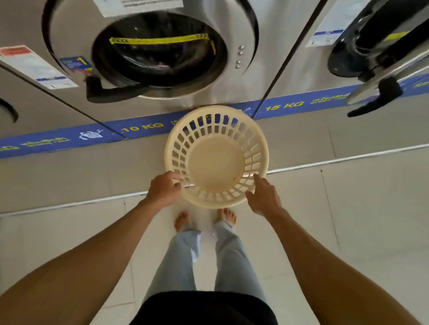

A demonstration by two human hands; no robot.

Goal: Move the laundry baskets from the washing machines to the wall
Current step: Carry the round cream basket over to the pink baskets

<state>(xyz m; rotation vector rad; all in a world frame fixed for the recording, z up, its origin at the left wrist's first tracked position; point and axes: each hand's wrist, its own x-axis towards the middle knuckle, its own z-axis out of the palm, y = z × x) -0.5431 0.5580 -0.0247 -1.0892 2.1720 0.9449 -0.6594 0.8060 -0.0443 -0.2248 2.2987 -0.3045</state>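
A round cream laundry basket with slotted sides is empty and sits in front of the middle washing machine, over the step at its base. My left hand grips the near left rim of the basket. At the near right rim is my right hand, fingers apart and touching or nearly touching the edge. Whether the basket rests on the step or is lifted, I cannot tell.
The middle machine's round door is closed. The machine on the right has its door swung open, jutting out at the upper right. A blue strip marked 10 KG and 15 KG runs along the machine bases. My bare feet stand on pale floor tiles.
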